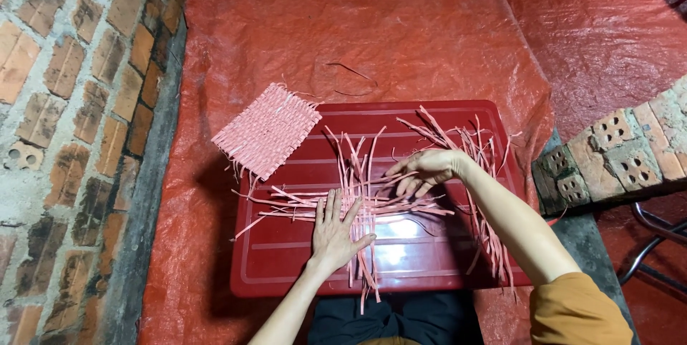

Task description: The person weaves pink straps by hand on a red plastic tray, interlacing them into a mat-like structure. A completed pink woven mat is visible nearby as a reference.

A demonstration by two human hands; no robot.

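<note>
At the frame's centre the left hand (335, 228) lies flat and open, fingers spread, pressing on crossed pink strips (361, 202) atop a red plastic lid (286, 266). The right hand (424, 170), fingers loosely curled, touches the strips' upper right part; whether it pinches one is unclear. Loose strips (478, 152) lie partly hidden behind its forearm. A finished woven mat (266, 129) overhangs the lid's upper-left corner.
</note>
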